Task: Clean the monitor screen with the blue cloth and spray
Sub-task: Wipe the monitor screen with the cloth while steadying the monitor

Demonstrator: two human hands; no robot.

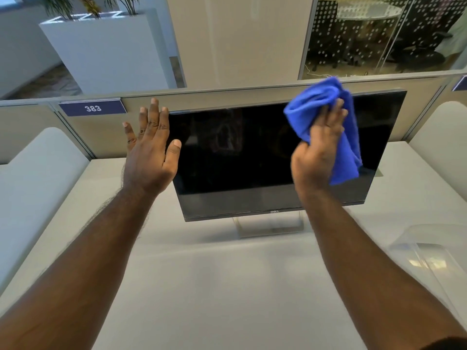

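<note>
A black monitor (240, 160) with a dark screen stands on the white desk (214, 286), tilted back on a silver stand (270, 227). My right hand (318, 152) presses a bunched blue cloth (326, 107) against the upper right part of the screen, with folds of the cloth hanging down to the right of the hand. At the monitor's left edge my left hand (149, 147) is held flat, fingers spread and thumb over the bezel, with nothing in it. No spray bottle is in view.
A beige partition (227, 97) with a blue "383" tag (93, 108) runs behind the monitor. White curved dividers (38, 178) flank the desk on both sides. A clear plastic object (429, 258) lies at the desk's right. A white planter (106, 46) stands beyond the partition.
</note>
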